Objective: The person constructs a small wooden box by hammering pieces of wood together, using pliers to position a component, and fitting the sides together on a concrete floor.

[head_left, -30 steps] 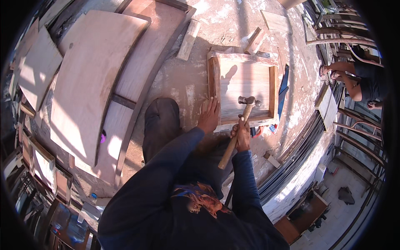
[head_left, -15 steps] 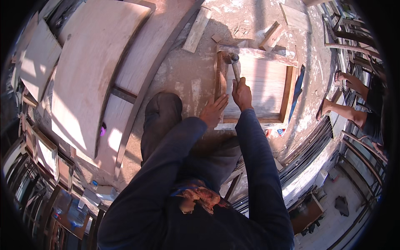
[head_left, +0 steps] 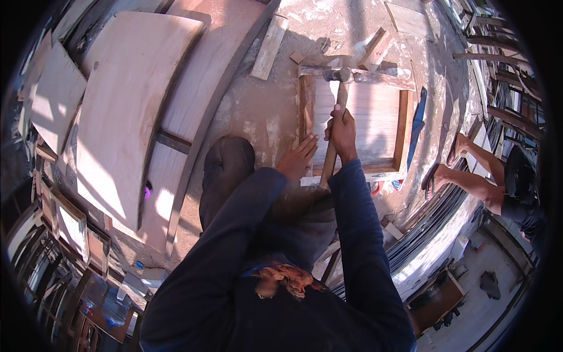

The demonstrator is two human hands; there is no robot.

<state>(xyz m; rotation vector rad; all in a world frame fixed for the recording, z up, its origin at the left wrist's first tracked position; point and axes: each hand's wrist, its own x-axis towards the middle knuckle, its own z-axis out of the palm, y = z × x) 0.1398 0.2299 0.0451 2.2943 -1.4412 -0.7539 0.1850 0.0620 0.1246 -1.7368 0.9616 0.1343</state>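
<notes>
A claw-type or ball hammer, its exact kind unclear, has a dark metal head (head_left: 345, 74) and a long wooden handle. My right hand (head_left: 342, 132) is wrapped round the handle, holding it above a shallow wooden frame (head_left: 404, 129) with a pale panel inside. The handle's end sticks out below my fist, and the head is over the frame's far left corner. Against the frame's left side rests my left hand (head_left: 299, 155), fingers stretched out over the edge. No nail can be made out.
Large curved wooden panels (head_left: 135, 105) lie at the left. Wood offcuts (head_left: 271, 47) are scattered beyond the frame. A blue strip-like object (head_left: 417, 126) lies along its right side. Another person's sandalled legs (head_left: 469, 170) are at the right, near a stack of thin dark strips (head_left: 422, 234).
The hammer has been lifted, and more of its handle shows below my right hand. My left hand stays at the frame's side. The other person's legs have shifted left in view.
</notes>
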